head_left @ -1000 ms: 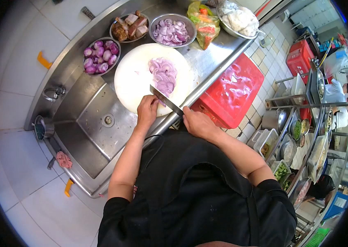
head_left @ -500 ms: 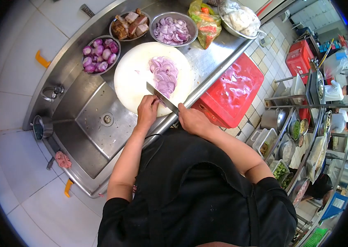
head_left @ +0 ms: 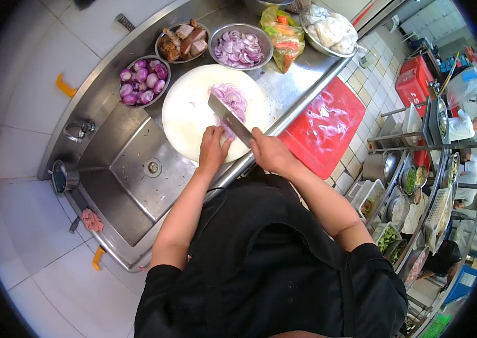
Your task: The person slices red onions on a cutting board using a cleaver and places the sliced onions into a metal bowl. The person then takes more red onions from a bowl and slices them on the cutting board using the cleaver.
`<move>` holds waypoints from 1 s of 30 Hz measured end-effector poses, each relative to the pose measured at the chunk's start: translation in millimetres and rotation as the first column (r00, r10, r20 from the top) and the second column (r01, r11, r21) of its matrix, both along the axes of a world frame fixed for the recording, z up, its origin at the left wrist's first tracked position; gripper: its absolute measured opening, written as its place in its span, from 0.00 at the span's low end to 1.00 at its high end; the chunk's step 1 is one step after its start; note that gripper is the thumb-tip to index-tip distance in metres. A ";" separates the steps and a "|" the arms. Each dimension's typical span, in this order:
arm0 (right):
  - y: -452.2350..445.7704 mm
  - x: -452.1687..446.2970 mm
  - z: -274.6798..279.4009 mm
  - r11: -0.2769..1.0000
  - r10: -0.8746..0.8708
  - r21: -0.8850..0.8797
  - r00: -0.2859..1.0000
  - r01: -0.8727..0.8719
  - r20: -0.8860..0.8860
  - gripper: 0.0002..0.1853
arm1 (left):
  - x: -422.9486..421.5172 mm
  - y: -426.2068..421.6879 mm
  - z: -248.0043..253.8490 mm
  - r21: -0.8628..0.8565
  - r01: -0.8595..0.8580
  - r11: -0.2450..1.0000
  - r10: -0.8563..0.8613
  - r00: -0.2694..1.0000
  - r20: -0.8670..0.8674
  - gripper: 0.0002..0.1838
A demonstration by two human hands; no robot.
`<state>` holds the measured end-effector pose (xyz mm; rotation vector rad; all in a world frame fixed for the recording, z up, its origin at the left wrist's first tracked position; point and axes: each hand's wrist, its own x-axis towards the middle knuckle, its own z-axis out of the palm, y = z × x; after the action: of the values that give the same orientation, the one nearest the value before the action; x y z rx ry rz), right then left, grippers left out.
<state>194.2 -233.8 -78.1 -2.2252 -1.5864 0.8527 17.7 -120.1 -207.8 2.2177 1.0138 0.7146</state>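
My right hand (head_left: 272, 153) grips the handle of a broad kitchen knife (head_left: 228, 119), its blade slanting across the round white cutting board (head_left: 179, 127). Close by the blade's near side, the bunched fingers of my left hand (head_left: 212, 151) hold a piece of red onion (head_left: 228, 133) against the board; my fingers partly cover it. Sliced red onion (head_left: 233, 94) lies in a loose heap beyond the blade, partly hidden behind it.
Behind the board stand bowls of peeled red onions (head_left: 144, 81), meat pieces (head_left: 185, 42) and onion slices (head_left: 238, 49). A bag of vegetables (head_left: 285, 42) lies farther right. The steel sink (head_left: 131, 174) is at left, a red lid (head_left: 328, 127) beyond the counter edge, loaded racks (head_left: 419, 186) at right.
The knife blade has turned to show more of its flat face. My left hand has drawn slightly back from it. The whole view has shifted a little.
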 end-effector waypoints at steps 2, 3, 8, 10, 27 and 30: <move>-3.6 10.0 8.2 0.999 -0.017 0.042 1.000 0.016 0.013 0.13 | 7.0 10.1 1.7 -0.012 -0.031 0.999 0.031 1.000 0.001 0.23; -5.7 14.4 14.5 0.998 -0.025 0.065 0.999 0.023 0.034 0.13 | 7.4 15.5 0.8 -0.026 -0.051 0.998 0.051 0.998 0.023 0.24; -20.3 28.3 19.1 0.987 -0.061 0.156 0.994 0.047 0.087 0.14 | -3.5 32.5 30.2 -0.159 -0.274 0.949 0.300 0.938 0.174 0.25; -25.9 28.9 9.4 0.979 -0.066 0.199 0.992 0.043 0.110 0.15 | -8.4 42.2 47.5 -0.059 -0.331 0.942 0.333 0.894 0.299 0.22; -122.8 26.2 36.9 0.965 -0.252 0.069 0.967 0.254 -0.033 0.18 | 33.1 136.1 -13.8 0.055 0.072 0.996 -0.064 0.988 -0.137 0.49; -139.6 18.6 16.0 0.888 -0.404 0.135 0.885 0.440 -0.231 0.17 | 69.3 167.2 -17.1 0.080 0.208 0.975 -0.200 0.975 -0.096 0.42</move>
<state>212.9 -373.4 -62.1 -2.1562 -0.9856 0.7351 87.0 47.1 -224.9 2.4067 0.7924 0.5847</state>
